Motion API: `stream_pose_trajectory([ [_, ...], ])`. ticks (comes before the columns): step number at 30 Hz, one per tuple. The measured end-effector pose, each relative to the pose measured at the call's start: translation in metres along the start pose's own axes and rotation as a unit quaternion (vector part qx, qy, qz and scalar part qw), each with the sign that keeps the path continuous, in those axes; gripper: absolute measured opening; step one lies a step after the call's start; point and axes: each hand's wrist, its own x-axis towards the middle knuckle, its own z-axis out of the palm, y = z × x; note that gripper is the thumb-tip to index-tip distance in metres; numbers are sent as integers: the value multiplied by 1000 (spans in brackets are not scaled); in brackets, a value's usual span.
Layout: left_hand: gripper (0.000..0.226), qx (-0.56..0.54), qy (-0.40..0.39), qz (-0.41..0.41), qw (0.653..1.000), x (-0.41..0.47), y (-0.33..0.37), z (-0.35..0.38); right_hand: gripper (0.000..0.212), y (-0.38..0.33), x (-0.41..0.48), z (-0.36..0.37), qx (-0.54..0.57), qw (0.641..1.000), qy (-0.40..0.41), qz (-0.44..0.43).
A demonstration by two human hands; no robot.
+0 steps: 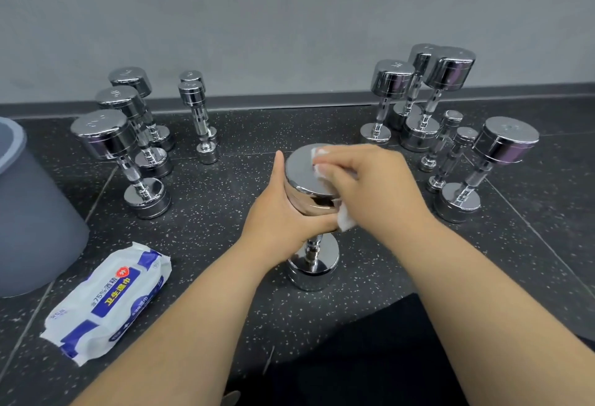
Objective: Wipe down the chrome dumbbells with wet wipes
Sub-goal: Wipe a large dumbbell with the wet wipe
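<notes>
1. A grey bin (35, 212) stands far left on the speckled floor (225, 186), with a wet-wipe pack (109, 302) lying near it.
2. The left dumbbells (103, 138) stand upright behind.
3. The left hand (283, 215) grips the top head of the centre dumbbell (301, 167); the right hand (370, 186) holds a white wipe (346, 220) against it.
4. The right dumbbells (505, 138) crowd close beside.

And the white wet wipe (346, 220) is nearly swallowed by the right hand (370, 186), with only a scrap at the fingertips and a corner below the palm showing. The left hand (283, 215) covers the upper grip of the upright chrome dumbbell (304, 167). The grey round bin (32, 212) is sliced off by the left edge. Stamped marks atop the other chrome dumbbells (99, 135) are too blurred to read.
</notes>
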Motion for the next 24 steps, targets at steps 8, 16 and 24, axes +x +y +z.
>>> stream_pose_trajectory([
  [8, 139, 21, -4, 2, 1000, 1, -4, -1, 30, 8, -21, 18, -29, 999, 21, -30],
  [16, 104, -2, -40, 20, 999, -2, -7, -8, 39, 13, -17, 49, 239, 940, 168, 177],
  [24, 102, 0, -47, 18, 999, 0, -11, -7, 38, -1, -28, 52, 375, 874, 146, 272],
])
